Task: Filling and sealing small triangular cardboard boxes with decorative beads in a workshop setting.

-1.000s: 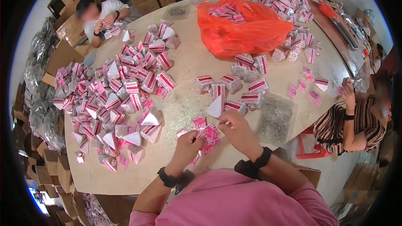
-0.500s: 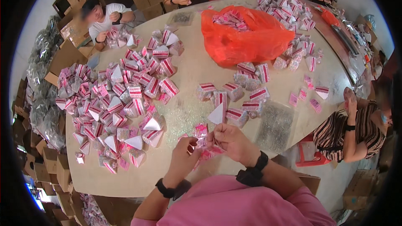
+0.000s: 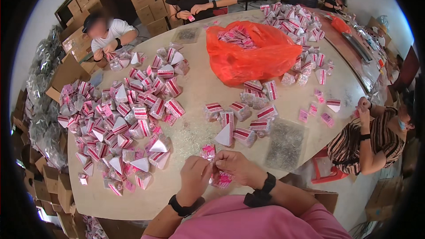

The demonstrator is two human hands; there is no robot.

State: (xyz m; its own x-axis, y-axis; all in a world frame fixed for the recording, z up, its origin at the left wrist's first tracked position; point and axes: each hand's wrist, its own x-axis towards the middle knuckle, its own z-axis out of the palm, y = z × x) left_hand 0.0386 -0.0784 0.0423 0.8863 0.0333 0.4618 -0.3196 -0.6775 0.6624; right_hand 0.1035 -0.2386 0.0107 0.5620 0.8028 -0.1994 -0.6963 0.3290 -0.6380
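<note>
My left hand (image 3: 195,178) and my right hand (image 3: 239,168) meet at the near edge of the table, fingertips pinched together. Whatever is between the fingertips is too small or hidden to make out. One pink printed card (image 3: 208,152) shows just beyond the fingers, and another pink card (image 3: 222,179) lies below them, partly covered by my right hand. Beyond my hands sits a small group of wedge-shaped, cake-slice-like packets (image 3: 244,136) with pink and red stripes, one turned with its white triangular side (image 3: 224,135) up. Right of them lies a flat tray of fine silvery pieces (image 3: 286,144).
A large heap of striped wedge packets (image 3: 119,119) covers the table's left. An open red plastic bag (image 3: 248,62) holds pink cards; another heap (image 3: 294,22) lies behind it. Co-workers sit or stand around the table (image 3: 190,199). Cardboard boxes (image 3: 53,181) are stacked at left.
My fingertips have come together, and my left hand has turned more upright. The view has shifted, so the table sits lower. Across the table, a co-worker now shows a small pink piece in hand.
</note>
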